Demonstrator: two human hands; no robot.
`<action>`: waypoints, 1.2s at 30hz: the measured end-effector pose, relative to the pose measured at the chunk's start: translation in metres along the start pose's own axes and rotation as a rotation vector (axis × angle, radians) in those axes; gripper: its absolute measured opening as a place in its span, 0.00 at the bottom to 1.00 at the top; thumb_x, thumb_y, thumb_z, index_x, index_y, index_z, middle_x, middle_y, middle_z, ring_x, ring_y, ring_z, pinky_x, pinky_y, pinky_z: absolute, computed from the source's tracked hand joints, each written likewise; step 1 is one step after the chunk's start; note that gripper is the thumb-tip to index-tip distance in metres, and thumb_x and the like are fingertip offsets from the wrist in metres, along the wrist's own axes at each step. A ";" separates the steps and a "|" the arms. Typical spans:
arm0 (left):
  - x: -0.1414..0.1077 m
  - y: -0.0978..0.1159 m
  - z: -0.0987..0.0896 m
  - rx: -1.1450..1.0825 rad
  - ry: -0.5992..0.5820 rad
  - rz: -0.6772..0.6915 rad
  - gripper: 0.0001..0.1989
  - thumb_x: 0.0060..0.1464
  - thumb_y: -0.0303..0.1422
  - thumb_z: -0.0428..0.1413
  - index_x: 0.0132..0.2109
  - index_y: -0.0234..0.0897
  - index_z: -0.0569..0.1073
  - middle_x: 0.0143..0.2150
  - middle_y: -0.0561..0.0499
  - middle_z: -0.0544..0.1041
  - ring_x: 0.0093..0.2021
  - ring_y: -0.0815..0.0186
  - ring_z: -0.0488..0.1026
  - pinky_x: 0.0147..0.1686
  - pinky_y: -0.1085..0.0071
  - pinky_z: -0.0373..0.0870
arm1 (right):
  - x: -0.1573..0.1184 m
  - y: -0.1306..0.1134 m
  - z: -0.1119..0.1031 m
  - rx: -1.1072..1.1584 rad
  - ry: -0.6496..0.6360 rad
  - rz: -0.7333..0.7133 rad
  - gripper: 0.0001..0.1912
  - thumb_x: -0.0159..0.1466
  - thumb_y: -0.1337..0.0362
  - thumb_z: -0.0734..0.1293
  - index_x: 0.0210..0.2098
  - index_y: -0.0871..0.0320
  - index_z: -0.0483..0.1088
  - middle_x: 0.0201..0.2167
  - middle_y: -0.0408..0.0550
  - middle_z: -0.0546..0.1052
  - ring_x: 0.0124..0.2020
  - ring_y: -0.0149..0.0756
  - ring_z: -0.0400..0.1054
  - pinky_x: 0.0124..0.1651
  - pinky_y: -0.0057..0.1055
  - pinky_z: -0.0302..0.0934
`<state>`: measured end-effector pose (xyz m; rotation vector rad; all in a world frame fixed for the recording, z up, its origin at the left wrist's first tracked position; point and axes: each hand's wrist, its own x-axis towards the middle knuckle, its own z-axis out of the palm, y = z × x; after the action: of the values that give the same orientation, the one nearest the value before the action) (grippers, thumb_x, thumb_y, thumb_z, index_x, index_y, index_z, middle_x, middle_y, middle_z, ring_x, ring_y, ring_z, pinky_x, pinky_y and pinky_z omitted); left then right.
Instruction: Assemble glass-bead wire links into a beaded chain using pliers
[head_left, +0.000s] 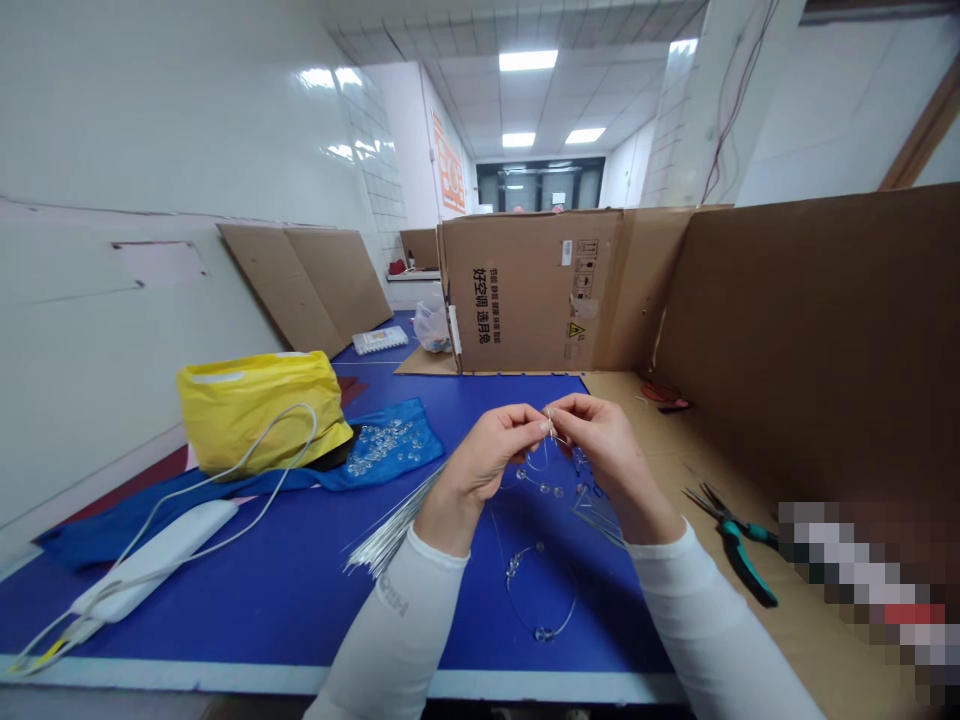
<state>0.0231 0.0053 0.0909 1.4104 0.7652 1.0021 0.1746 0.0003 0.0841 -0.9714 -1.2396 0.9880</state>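
Both hands meet over the blue table, fingertips nearly touching. My left hand (499, 445) pinches a thin wire at its thumb and forefinger. Opposite it, my right hand (600, 440) is closed on the same wire. Clear beads (545, 488) on fine wire hang or lie just below the hands; which of the two I cannot tell. Nearer the table's front edge lies a loop of wire with clear beads (544, 634) on it. A bundle of straight silvery wires (396, 530) lies beside my left wrist, partly hidden by the forearm.
Loose clear beads (386, 445) lie on a blue cloth (424, 430) at the left, beside a yellow bag (262, 410). A white power strip (161, 560) with a cable is nearer. Pliers (742, 565) rest on cardboard at the right. Cardboard panels (525, 300) stand behind.
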 end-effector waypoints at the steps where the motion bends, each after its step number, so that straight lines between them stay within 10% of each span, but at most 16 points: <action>1: -0.001 0.000 0.000 -0.003 0.002 0.000 0.17 0.45 0.43 0.66 0.29 0.34 0.72 0.22 0.58 0.65 0.23 0.75 0.57 0.23 0.74 0.47 | 0.000 0.000 0.000 -0.001 0.004 0.003 0.07 0.49 0.60 0.71 0.22 0.58 0.73 0.15 0.38 0.69 0.15 0.26 0.59 0.18 0.26 0.54; 28: 0.002 -0.004 0.006 -0.064 -0.065 0.026 0.20 0.52 0.47 0.62 0.34 0.32 0.74 0.26 0.55 0.67 0.24 0.75 0.57 0.24 0.74 0.47 | -0.008 0.002 -0.005 -0.011 0.122 -0.001 0.07 0.49 0.61 0.70 0.21 0.59 0.72 0.16 0.40 0.72 0.15 0.26 0.60 0.17 0.25 0.56; 36: -0.002 -0.001 0.006 -0.106 -0.088 0.014 0.13 0.51 0.35 0.62 0.40 0.34 0.70 0.30 0.53 0.72 0.27 0.73 0.63 0.26 0.74 0.52 | -0.003 -0.001 -0.011 -0.022 0.139 0.003 0.05 0.49 0.63 0.70 0.22 0.59 0.73 0.17 0.42 0.74 0.15 0.28 0.63 0.17 0.26 0.60</action>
<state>0.0279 0.0015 0.0899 1.3604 0.6303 0.9709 0.1854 -0.0038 0.0832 -1.0414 -1.1360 0.8952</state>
